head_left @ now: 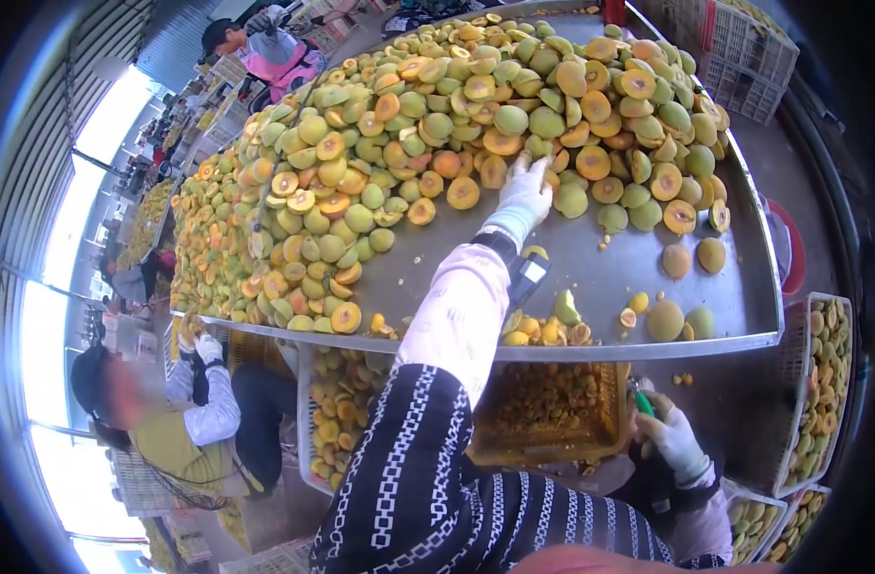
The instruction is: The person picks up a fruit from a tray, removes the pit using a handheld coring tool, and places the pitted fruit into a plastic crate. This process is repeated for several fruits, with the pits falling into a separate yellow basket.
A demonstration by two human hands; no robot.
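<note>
Steel-grey metal desk (590, 277) fills the frame's upper centre, carrying a heap of halved green-and-orange fruit (409, 134). White-gloved left hand (525, 191) reaches the heap's edge, fingers touching fruit; grip unclear. White-gloved right hand (672, 435), lower right, holds a green-handled tool (640, 397) beside an orange plastic crate (552, 411).

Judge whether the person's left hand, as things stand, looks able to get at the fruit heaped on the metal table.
Probably yes. The gloved left hand is stretched out across the bare metal table and already touches the edge of the fruit heap; nothing lies between them. The right hand stays low, holding a green-handled tool.
</note>
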